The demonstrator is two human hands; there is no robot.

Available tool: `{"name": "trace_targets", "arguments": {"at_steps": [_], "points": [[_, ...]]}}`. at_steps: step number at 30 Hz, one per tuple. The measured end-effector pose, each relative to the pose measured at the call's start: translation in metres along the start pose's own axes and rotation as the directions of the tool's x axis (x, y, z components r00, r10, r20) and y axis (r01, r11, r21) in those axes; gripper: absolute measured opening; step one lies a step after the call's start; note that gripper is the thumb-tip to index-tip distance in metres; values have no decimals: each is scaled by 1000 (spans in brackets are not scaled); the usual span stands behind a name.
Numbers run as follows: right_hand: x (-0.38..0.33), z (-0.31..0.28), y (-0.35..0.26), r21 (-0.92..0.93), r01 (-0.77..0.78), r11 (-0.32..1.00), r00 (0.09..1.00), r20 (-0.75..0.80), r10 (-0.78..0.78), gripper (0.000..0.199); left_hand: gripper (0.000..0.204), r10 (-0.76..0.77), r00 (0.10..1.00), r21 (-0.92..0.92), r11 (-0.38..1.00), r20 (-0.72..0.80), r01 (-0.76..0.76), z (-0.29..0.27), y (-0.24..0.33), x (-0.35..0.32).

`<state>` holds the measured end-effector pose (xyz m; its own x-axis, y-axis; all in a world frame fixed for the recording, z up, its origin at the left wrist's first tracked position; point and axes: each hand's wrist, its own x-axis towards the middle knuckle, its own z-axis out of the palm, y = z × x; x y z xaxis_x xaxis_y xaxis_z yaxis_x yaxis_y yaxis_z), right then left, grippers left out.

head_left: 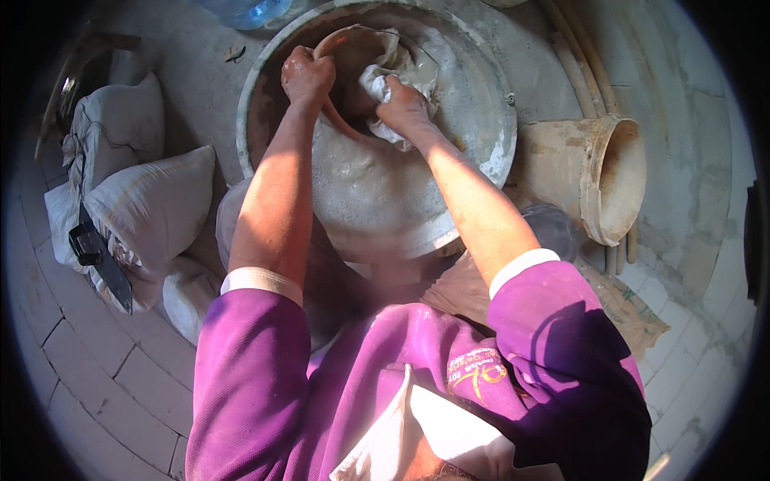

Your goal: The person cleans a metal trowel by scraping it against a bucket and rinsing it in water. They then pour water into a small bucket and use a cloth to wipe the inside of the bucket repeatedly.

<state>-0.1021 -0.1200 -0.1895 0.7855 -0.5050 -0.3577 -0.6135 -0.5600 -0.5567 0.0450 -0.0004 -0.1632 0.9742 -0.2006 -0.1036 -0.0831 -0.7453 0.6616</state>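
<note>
My left hand (309, 76) is closed round the rim of a reddish-brown, round-edged piece (343, 124), a bowl or a hoop; I cannot tell which. It is tilted over the grey, cloudy liquid (353, 184) in a large round tub (255, 96). Bunched in the fingers of my right hand (405, 108) is a wet white cloth (413, 64), which hangs along the far right side of the brown piece. Both hands are inside the tub's rim, toward its far side. The lower edge of the brown piece meets the liquid.
Full white sacks (152, 200) lean together at the left, with a dark strap and buckle (87, 244) across them. A dirty bucket (561, 172) lies on its side right of the tub. Wooden poles (589, 64) lie behind it. A clear blue plastic container (249, 10) stands at the far edge.
</note>
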Motion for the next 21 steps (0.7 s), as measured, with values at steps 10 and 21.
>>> {"name": "trace_targets", "arguments": {"at_steps": [10,21], "points": [[-71,18,-50,-6,277,961,897,-357,-261,64,43,-225,973,-108,970,-50,219,0,-22,27],[-32,-26,6,229,-207,951,971,-68,228,53,24,119,794,198,937,597,-289,-44,48,6]]}}
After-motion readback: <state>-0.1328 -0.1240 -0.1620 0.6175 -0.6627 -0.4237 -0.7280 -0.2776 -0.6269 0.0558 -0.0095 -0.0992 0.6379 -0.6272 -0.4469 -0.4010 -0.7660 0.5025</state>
